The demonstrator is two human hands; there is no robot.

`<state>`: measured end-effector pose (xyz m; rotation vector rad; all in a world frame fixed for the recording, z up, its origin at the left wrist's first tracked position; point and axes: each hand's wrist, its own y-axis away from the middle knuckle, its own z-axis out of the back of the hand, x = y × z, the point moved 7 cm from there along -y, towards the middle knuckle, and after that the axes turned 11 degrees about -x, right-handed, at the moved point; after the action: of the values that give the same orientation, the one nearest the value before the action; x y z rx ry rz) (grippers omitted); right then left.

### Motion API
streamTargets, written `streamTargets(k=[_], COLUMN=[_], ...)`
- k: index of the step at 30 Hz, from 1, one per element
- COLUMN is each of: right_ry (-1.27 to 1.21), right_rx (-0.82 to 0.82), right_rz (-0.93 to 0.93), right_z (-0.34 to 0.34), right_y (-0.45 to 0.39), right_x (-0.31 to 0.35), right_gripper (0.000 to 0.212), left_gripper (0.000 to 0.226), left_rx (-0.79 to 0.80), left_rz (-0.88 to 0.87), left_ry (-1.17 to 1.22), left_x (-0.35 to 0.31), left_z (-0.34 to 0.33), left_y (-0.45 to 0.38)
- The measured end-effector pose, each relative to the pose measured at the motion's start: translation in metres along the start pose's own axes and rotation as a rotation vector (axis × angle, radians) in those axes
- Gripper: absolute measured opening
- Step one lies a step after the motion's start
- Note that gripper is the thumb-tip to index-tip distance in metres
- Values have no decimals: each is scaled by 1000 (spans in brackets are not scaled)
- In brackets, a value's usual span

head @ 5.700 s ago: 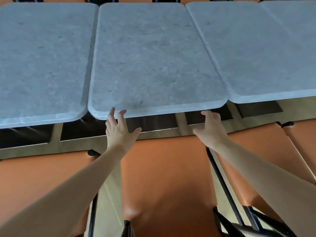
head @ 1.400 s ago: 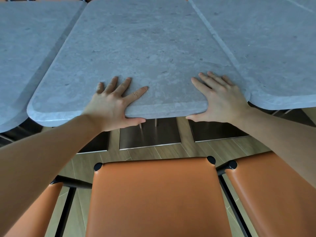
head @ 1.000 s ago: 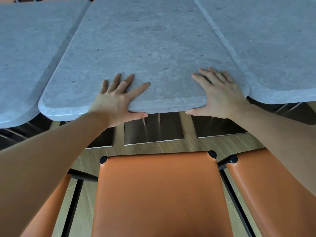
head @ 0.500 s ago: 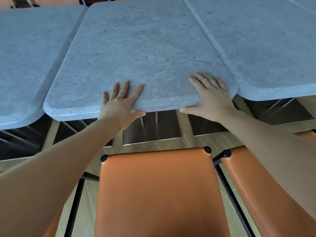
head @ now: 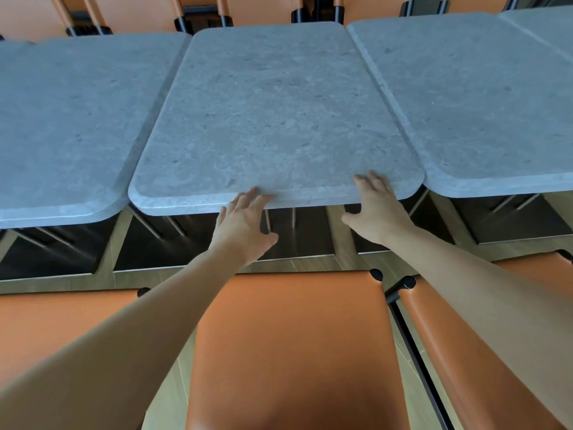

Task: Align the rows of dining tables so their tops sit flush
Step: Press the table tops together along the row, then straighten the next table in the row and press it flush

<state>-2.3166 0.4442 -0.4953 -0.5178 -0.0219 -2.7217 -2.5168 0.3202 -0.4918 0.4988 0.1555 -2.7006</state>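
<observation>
Fingertips of both hands lie on the near edge of the middle table, and this table is the landmark for all that follows. Its long axis runs away from the person, toward the orange chairs at its far end. The left hand touches the near edge a little left of its centre, fingers straight and loose, holding nothing; most of the palm hangs below the edge. The right hand rests nearer the right corner, fingers extended over the rim, thumb spread low, also gripping nothing.

The right table lies close against the middle table, with only a thin seam between. The left table shows a wider, dark gap along the seam, and its near edge comes closer to the person than the middle table's edge. I judge the tops are not yet in line on that side. An orange seat stands directly before the middle table, between the arms.
</observation>
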Motion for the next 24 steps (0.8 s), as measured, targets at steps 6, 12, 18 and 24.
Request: streamTargets(k=[6,12,18,24], right_ry=[-361,-643,-712,-797], right_rx=[94,28,30,51], right_rz=[-207,-267,-249,-239], right_z=[24,55,91,139], right_y=[40,91,148,224], right_x=[29,74,109,141], right_gripper=[58,49,44,37], left_gripper=[69,58,55,51], left_rx=[-29,-151,-207,-267], left_rz=[41,54,72,207], left_ry=[135,309,440,630], left_x=[3,-8,-18,-21], left_z=[30,79,126,178], left_y=[50,98,155,233])
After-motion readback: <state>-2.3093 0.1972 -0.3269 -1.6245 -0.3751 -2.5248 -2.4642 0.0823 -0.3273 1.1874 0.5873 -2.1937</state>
